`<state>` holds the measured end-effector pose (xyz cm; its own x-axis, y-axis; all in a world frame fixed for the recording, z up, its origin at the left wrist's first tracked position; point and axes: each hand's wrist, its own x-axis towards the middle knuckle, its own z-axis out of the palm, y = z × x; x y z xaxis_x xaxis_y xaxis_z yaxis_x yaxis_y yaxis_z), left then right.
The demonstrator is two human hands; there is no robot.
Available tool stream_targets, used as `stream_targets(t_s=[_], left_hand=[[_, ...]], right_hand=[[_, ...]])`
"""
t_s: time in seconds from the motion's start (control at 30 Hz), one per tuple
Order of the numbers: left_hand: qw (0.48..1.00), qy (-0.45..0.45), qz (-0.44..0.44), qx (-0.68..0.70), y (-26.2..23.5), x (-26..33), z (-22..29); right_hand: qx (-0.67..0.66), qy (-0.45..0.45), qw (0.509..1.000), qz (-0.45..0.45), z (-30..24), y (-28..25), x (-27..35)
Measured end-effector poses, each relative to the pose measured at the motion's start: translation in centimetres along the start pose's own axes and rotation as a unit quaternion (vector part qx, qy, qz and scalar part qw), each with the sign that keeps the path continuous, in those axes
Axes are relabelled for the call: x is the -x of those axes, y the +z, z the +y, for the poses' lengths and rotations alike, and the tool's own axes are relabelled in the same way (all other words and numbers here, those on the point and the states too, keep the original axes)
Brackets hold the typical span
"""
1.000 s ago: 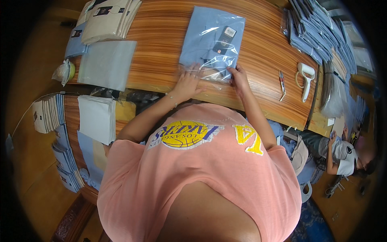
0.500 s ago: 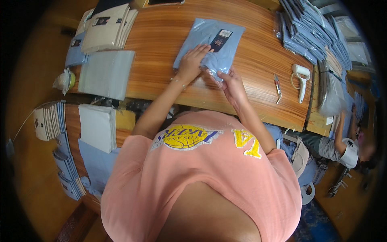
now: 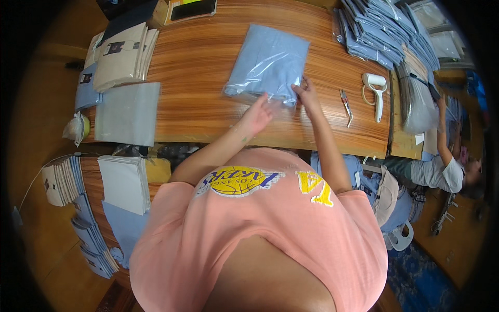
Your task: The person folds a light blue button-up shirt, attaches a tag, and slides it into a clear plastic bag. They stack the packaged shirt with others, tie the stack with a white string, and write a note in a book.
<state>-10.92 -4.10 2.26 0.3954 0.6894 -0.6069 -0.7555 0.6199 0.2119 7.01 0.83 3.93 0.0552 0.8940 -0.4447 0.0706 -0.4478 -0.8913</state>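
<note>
A folded light-blue garment in a clear plastic bag [image 3: 270,65] lies on the wooden table in front of me, plain side up, with no label showing. My right hand [image 3: 307,98] pinches the bag at its near right corner, thumb toward the garment. Just below the near edge, my left hand [image 3: 258,115] is turned partly palm up. Its fingers are loosely stretched toward the bag's thin clear flap, slightly blurred; whether they touch the plastic I cannot tell.
Bagged beige garments [image 3: 120,57] and clear empty bags [image 3: 127,114] lie left. Thread snips [image 3: 346,108] and a white lint roller [image 3: 375,93] lie right. Bagged blue garments [image 3: 366,39] are piled at the far right. Another person [image 3: 439,174] works beyond the right edge.
The bagged garment has been turned over, so its dark label no longer shows. My left hand has come off its top toward me and rolled palm up; my right hand stays at the near right corner.
</note>
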Motion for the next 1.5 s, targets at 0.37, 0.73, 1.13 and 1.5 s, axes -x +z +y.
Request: stream_targets(t_s=[0.37,0.73,1.13,1.5], left_hand=[[0.434,0.239,-0.070,-0.866,-0.4,2.9,7.8],[0.299,0.368,-0.058,-0.879,-5.2,3.2,4.3],[0.243,0.353,0.011,-0.903,-3.9,3.7,3.9],[0.248,0.343,0.016,-0.906,-3.5,3.7,4.5]], right_hand=[[0.463,-0.364,0.806,-0.056,1.8,5.5,3.3],[0.518,-0.505,0.686,0.083,0.3,6.6,2.5],[0.536,-0.528,0.657,0.047,0.5,7.0,1.5],[0.503,-0.441,0.736,-0.105,-1.8,6.2,-0.6]])
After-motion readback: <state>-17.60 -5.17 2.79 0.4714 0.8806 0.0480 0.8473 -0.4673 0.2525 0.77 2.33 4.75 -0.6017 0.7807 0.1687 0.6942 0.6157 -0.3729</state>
